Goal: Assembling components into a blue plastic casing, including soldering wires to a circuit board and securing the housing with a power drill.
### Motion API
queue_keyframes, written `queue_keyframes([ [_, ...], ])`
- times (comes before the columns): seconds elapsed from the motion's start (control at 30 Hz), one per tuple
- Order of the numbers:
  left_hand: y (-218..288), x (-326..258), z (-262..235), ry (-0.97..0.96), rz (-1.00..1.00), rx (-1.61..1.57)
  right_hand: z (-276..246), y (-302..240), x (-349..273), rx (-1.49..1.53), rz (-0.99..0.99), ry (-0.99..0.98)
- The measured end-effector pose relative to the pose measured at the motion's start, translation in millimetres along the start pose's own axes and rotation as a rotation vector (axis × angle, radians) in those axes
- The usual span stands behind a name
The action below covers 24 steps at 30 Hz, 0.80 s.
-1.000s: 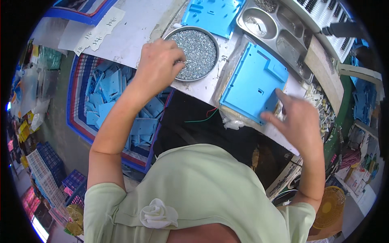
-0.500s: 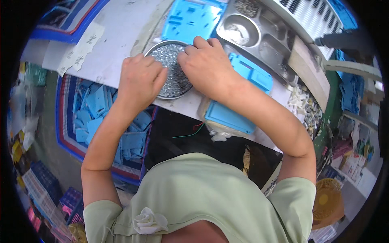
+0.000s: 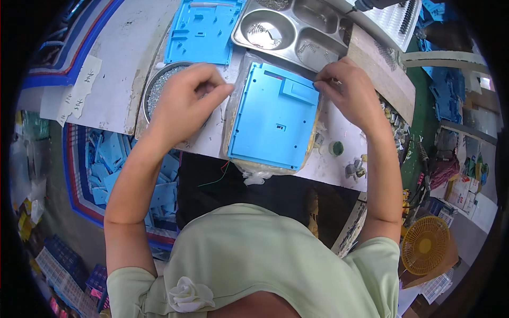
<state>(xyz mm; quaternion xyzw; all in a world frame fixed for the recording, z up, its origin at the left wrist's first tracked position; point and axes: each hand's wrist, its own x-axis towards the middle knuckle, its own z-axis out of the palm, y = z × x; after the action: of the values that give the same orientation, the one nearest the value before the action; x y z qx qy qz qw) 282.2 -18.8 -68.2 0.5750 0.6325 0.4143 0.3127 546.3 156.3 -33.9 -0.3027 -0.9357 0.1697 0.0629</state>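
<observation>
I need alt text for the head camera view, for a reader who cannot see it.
A person's right hand pinches at the top right corner of a blue plastic panel on a workbench. The left hand, fingers pinched, hovers over a round tray of small screws.

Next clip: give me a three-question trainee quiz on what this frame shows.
1. True or false: the blue plastic panel lies flat on the bench in front of the person.
2. Which hand is over the round dish of small metal parts? A) left hand B) right hand
3. Fill in: the right hand's fingertips are at the panel's upper ____ corner.

Key: 1 true; 2 A; 3 right.
</observation>
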Motion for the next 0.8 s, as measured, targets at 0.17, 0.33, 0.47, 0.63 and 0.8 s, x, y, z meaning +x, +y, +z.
queue_keyframes([
  [0.17,-3,25,14,-0.115,0.018,0.078,-12,2,23,-0.121,-0.093,-0.189],
  [0.33,-6,39,26,-0.097,0.147,0.215,-19,0,36,0.025,0.069,-0.347],
  [0.47,1,44,26,-0.148,0.133,0.282,-7,13,15,0.134,0.037,-0.140],
  [0.63,9,42,21,-0.190,0.093,0.293,9,7,-22,0.071,-0.089,0.249],
  [0.8,2,-2,-13,0.036,0.206,0.650,30,-31,-71,0.026,-0.060,0.303],
])
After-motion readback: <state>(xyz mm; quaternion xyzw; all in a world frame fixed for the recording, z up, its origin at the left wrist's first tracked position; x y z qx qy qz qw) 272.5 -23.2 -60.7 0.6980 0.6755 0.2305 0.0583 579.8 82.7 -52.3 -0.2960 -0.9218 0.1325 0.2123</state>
